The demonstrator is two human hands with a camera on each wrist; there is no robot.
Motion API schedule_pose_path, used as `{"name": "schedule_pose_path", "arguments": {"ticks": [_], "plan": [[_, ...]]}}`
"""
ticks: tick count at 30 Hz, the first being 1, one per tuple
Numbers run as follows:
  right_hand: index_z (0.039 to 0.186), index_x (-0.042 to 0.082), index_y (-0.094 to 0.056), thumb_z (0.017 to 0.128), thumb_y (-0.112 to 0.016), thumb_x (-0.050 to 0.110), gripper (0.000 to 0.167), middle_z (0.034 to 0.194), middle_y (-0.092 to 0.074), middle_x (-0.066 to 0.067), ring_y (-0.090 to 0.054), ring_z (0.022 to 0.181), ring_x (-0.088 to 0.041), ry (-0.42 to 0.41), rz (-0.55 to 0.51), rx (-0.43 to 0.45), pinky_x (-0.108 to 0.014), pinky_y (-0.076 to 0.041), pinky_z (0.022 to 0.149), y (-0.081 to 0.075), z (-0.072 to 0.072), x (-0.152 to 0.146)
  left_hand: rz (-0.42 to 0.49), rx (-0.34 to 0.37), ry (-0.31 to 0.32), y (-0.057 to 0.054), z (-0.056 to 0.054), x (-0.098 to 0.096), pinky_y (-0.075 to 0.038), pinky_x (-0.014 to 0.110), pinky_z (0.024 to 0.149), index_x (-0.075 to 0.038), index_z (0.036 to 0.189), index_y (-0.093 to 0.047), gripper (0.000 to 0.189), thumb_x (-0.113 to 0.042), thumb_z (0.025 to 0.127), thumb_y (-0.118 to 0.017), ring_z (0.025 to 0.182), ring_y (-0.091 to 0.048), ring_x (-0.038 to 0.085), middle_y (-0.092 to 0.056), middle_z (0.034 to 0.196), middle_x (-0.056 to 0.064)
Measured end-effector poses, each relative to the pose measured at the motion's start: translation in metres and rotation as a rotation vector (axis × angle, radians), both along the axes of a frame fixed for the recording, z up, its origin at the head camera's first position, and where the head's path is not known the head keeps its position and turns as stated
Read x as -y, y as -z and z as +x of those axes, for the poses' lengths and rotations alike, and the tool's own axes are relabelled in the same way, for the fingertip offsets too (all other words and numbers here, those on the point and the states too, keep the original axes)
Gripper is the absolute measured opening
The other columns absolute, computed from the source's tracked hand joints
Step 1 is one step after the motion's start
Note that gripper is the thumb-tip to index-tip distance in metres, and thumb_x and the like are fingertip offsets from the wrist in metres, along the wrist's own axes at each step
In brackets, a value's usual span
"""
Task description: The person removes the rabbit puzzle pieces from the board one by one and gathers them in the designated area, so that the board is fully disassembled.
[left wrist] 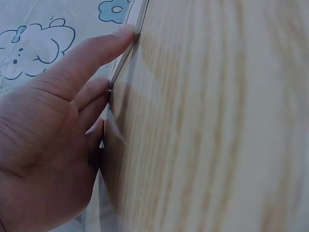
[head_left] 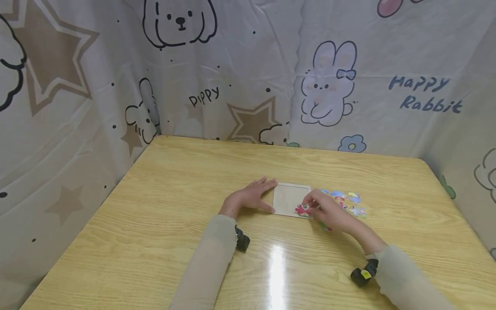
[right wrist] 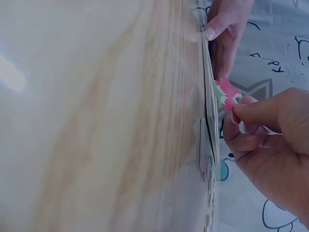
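Observation:
A pale puzzle tray (head_left: 288, 199) with a raised border lies flat on the table. My left hand (head_left: 253, 196) rests at its left edge with the fingers extended; in the left wrist view the thumb (left wrist: 104, 50) touches the tray's side. Between thumb and fingers, my right hand (head_left: 329, 211) pinches a red jigsaw piece (head_left: 302, 209) over the tray's lower right corner. The right wrist view shows that piece (right wrist: 227, 94) tilted, with green and white patches on it. Whether it touches the tray I cannot tell.
Several colourful jigsaw pieces (head_left: 354, 198) lie right of the tray, partly hidden by the right hand. The wooden table (head_left: 155, 206) reflects a bright light strip near the front. A printed curtain (head_left: 248, 77) hangs behind and at the sides.

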State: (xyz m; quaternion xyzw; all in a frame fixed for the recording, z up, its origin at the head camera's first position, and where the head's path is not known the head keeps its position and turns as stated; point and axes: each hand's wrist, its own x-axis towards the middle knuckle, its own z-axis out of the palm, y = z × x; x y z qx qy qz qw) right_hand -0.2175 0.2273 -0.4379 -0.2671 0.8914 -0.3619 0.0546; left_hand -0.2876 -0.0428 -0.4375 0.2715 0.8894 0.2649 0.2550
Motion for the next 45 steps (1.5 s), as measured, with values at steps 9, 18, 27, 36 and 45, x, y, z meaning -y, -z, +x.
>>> {"name": "schedule_pose_path", "arguments": {"ticks": [9, 18, 27, 36, 45], "plan": [[0.105, 0.003, -0.058, 0.094, -0.057, -0.004, 0.013, 0.105, -0.06, -0.011, -0.062, 0.088, -0.012, 0.046, 0.0, -0.008, -0.02, -0.056, 0.07, 0.0, 0.011, -0.02, 0.003, 0.0, -0.003, 0.0, 0.0, 0.001, -0.006, 0.052, 0.127, -0.024, 0.158, -0.019, 0.092, -0.038, 0.086, -0.074, 0.156, 0.001, 0.023, -0.009, 0.167, -0.003], [0.102, 0.003, -0.058, 0.091, -0.061, -0.005, 0.014, 0.102, -0.062, -0.009, -0.057, 0.086, -0.007, 0.043, 0.001, -0.117, -0.019, -0.052, 0.071, -0.001, 0.023, -0.041, -0.002, 0.006, 0.002, -0.001, 0.0, 0.001, -0.007, 0.052, 0.127, -0.024, 0.158, -0.018, 0.092, -0.039, 0.086, -0.074, 0.156, 0.002, 0.023, -0.009, 0.167, -0.003], [0.1, 0.005, -0.057, 0.09, -0.061, -0.006, 0.015, 0.098, -0.059, -0.005, -0.053, 0.085, 0.003, 0.064, 0.017, -0.152, -0.018, -0.052, 0.069, 0.0, 0.032, -0.059, 0.0, 0.002, 0.005, -0.002, -0.001, 0.001, -0.007, 0.052, 0.127, -0.023, 0.158, -0.019, 0.092, -0.038, 0.086, -0.074, 0.156, 0.001, 0.023, -0.009, 0.167, -0.002], [0.1, 0.006, -0.059, 0.087, -0.062, -0.01, 0.02, 0.097, -0.06, -0.004, -0.049, 0.085, 0.007, 0.085, 0.019, -0.204, -0.017, -0.049, 0.066, 0.004, 0.04, -0.074, -0.002, -0.002, 0.008, -0.001, -0.001, 0.001, -0.008, 0.052, 0.127, -0.023, 0.158, -0.019, 0.092, -0.038, 0.086, -0.074, 0.156, 0.001, 0.023, -0.01, 0.167, -0.002], [0.102, 0.006, -0.058, 0.089, -0.061, -0.008, 0.019, 0.099, -0.059, -0.003, -0.052, 0.084, 0.003, 0.096, 0.035, -0.177, -0.016, -0.05, 0.067, 0.004, 0.046, -0.084, 0.002, -0.008, 0.018, 0.001, -0.002, 0.001, -0.007, 0.051, 0.128, -0.022, 0.158, -0.019, 0.091, -0.037, 0.086, -0.074, 0.156, 0.001, 0.023, -0.011, 0.167, -0.002]]}}
